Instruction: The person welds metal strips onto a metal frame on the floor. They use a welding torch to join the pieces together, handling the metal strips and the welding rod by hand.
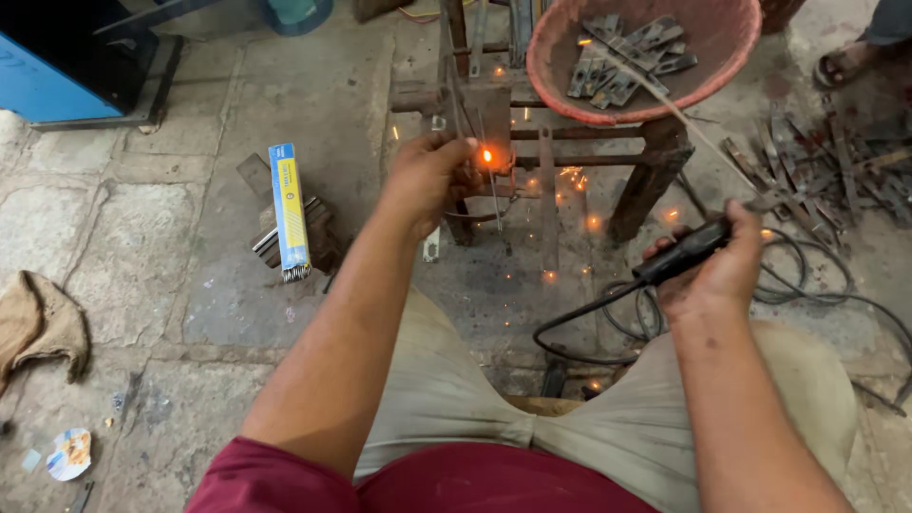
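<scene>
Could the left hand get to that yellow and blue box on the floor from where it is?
Probably yes. The box lies on bare stone floor, left of the left hand, with nothing between them. But that hand is holding a metal piece at the glowing weld.

stand [655, 161]: rusty rough metal, by left hand [427, 180] | holder [684, 252]: matt black plastic, in right hand [717, 271] | basin [551, 57]: dull red plastic | floor [123, 237]: rough stone
</scene>
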